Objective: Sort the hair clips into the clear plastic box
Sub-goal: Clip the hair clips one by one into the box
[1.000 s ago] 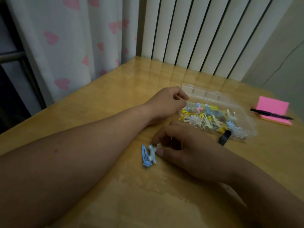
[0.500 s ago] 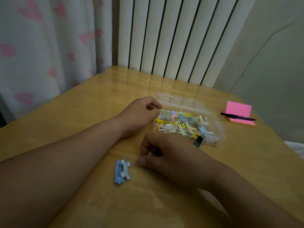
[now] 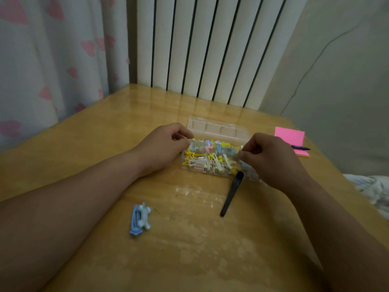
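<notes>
Clear plastic box (image 3: 219, 129), lid folded back, crammed with hair clips (image 3: 210, 159). Left hand (image 3: 162, 148) at its left end, right hand (image 3: 271, 159) at its right, fingers of both curled in, probably steadying it; can't tell whether either pinches a clip. Not yet in: black clip (image 3: 231, 192) against the box's near edge, blue pair (image 3: 140, 220) well short of it, leftward.

The left hand (image 3: 166, 146) covers the box's (image 3: 201, 172) left end and the right hand (image 3: 271, 159) its right end. Both hands' fingertips curl out of sight, so whether they pinch the wall, a clip or nothing cannot be told. The clips (image 3: 210, 157) between the hands blur into a jumble too small to count. The pen (image 3: 301, 147) beyond the right hand is half hidden by it. Both forearms run off the frame.
</notes>
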